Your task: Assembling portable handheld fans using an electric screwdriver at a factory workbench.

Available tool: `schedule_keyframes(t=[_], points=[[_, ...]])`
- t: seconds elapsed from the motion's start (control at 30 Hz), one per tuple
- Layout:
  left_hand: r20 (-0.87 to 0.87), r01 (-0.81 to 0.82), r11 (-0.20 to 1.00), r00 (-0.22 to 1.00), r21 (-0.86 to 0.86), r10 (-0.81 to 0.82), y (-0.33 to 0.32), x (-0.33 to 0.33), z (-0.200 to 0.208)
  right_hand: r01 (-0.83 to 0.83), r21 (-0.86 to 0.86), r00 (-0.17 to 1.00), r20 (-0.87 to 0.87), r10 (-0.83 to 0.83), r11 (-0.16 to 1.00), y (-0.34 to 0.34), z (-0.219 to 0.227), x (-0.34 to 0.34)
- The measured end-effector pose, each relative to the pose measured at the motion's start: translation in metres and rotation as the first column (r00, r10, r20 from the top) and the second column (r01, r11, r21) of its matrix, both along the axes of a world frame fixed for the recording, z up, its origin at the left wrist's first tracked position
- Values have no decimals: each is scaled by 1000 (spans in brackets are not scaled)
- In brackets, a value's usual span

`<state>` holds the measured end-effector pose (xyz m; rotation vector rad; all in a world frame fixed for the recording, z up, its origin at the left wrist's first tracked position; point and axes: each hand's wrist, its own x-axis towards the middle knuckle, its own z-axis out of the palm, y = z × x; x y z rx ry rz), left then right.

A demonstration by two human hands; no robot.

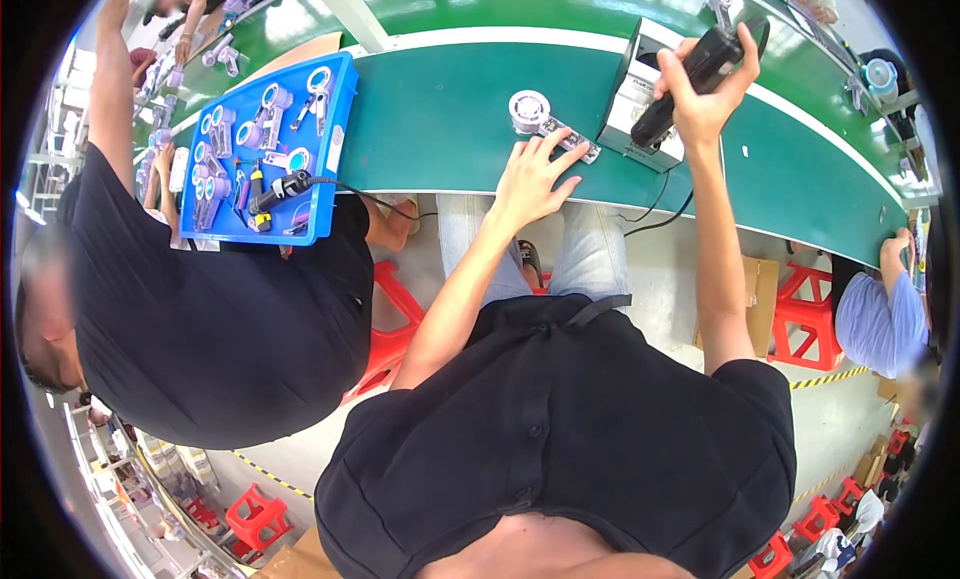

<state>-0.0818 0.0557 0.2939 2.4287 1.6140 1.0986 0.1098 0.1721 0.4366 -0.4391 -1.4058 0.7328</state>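
A small handheld fan with a round white head lies on the green bench, and small parts show along its uncovered handle. My left hand rests its fingertips on that handle, with the fingers spread and the thumb apart. Raised above the bench to the right, my right hand is closed around a thick black handheld tool. The tool slants down towards a grey-white box-shaped unit, whose far side is partly hidden. Whether tool and unit touch, I cannot tell.
At my left, a blue tray holds several purple-and-white fans and a black-and-yellow tool. Dark cables hang over the bench's near edge. A person in black sits close on my left. Red stools stand on the floor.
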Motion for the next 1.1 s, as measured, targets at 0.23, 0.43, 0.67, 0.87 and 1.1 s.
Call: schedule_keyframes(t=[0.23,0.43,0.67,0.87,1.1], points=[[15,14,1000,1000,-13,-13,1,-1,1,28,244,999,11,-32,969,-8,-42,-28],[10,2,1000,1000,-10,-2,0,-1,-1,-14,228,1000,5,14,974,-12,-51,-33],[7,2,1000,1000,8,-2,1,-1,-3,-2,244,1000,22,-3,970,-14,-53,-34],[1,18,999,1000,29,-18,2,-1,-3,-1,497,996,74,-41,868,-29,-57,-41],[0,20,1000,1000,-15,-20,3,-1,-2,-51,453,984,174,-32,890,-29,-56,-40]])
